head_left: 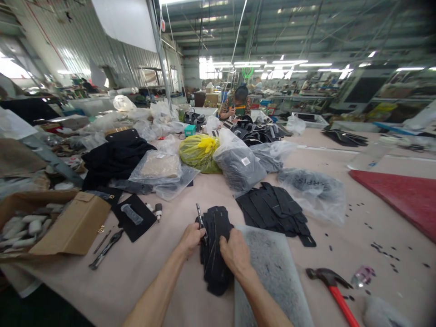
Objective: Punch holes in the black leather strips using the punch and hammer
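My left hand point(193, 237) is closed round a slim metal punch point(199, 215), which points up and away from me. Its fingers are at the left edge of a stack of black fabric pieces point(217, 254). On the stack's right side, my right hand point(236, 250) grips the pieces with thumb and fingers. The stack lies just left of a worn grey-white board point(269, 268), partly under my right forearm. Beyond the board, more black cut pieces point(272, 206) are spread in an overlapping pile.
A red-handled claw hammer point(335, 290) lies at right, near scattered small black discs point(384, 250). Plastic bags point(238, 159) and a yellow bag point(199, 152) stand behind. At left are a cardboard box point(71, 222) and a metal tool point(106, 249). A person point(240, 102) sits across the table.
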Motion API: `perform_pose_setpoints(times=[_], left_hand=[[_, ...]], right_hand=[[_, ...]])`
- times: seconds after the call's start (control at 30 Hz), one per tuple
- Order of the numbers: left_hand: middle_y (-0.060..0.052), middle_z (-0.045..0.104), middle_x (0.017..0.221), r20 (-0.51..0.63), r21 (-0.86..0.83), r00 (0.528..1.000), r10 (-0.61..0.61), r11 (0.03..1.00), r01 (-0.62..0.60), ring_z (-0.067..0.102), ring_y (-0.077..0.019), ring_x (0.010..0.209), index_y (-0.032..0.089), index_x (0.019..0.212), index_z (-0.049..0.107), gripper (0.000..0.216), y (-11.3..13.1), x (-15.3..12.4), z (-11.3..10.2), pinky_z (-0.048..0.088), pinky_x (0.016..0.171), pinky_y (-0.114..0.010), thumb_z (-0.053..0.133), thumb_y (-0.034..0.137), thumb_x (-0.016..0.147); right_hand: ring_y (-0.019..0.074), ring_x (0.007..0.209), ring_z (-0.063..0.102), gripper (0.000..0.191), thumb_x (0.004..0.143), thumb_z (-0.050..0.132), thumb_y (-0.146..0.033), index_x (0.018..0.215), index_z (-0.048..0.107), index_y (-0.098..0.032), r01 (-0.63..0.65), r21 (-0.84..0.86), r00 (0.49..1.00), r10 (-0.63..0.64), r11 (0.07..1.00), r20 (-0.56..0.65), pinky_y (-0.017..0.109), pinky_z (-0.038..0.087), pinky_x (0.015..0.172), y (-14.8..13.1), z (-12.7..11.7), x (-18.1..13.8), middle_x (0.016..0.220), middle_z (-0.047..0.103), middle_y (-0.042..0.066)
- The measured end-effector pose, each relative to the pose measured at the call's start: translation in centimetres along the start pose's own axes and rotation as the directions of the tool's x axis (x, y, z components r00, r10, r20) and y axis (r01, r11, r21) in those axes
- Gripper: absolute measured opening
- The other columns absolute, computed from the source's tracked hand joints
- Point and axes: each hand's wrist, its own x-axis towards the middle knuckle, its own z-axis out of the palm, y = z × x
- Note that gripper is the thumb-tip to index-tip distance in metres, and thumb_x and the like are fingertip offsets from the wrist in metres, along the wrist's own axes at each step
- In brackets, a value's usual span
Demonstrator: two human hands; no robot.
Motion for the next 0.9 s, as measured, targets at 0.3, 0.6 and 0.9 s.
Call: perform_pose_setpoints(times=[0.3, 0.6, 0.9], left_hand=[[-0.003, 0.066, 0.070, -0.102, 0.376, 0.975, 0.196, 0.915, -0.145, 0.060, -0.0172, 0.068, 0.017, 0.070, 0.060, 0.010, 0.5, -2.7, 2.3, 0.041, 0.062, -0.024, 0.053, 0.018, 0.076], [-0.009, 0.072, 0.081, -0.176, 0.449, 0.958, 0.224, 0.885, -0.125, 0.065, -0.0233, 0.078, 0.015, 0.082, 0.065, 0.020, -1.8, -7.4, 2.7, 0.045, 0.068, -0.028, 0.050, 0.027, 0.082], [-0.010, 0.072, 0.077, -0.279, 0.528, 0.922, 0.267, 0.845, -0.084, 0.066, -0.0268, 0.078, 0.015, 0.082, 0.069, 0.021, -0.3, -8.2, 3.1, 0.048, 0.072, -0.033, 0.055, 0.029, 0.077]], right_hand=[[0.0192, 0.083, 0.061, 0.016, 0.087, 0.050, -0.029, 0.085, 0.060, -0.016, -0.047, 0.178, 0.999, 0.050, 0.983, -0.009, 0.027, 0.040, 0.070, 2.7, -1.6, -0.7, 0.096, 0.063, 0.010], [0.0150, 0.064, 0.055, 0.015, 0.085, 0.049, -0.030, 0.081, 0.057, -0.018, -0.192, 0.330, 0.981, 0.189, 0.924, 0.041, 0.023, 0.033, 0.058, 14.0, -4.2, -4.9, 0.065, 0.059, -0.001], [0.0203, 0.078, 0.065, 0.038, 0.090, 0.045, -0.026, 0.126, 0.049, -0.016, -0.241, 0.329, 0.970, 0.228, 0.913, 0.078, 0.027, 0.039, 0.069, 17.4, -4.9, -10.8, 0.079, 0.068, 0.005]])
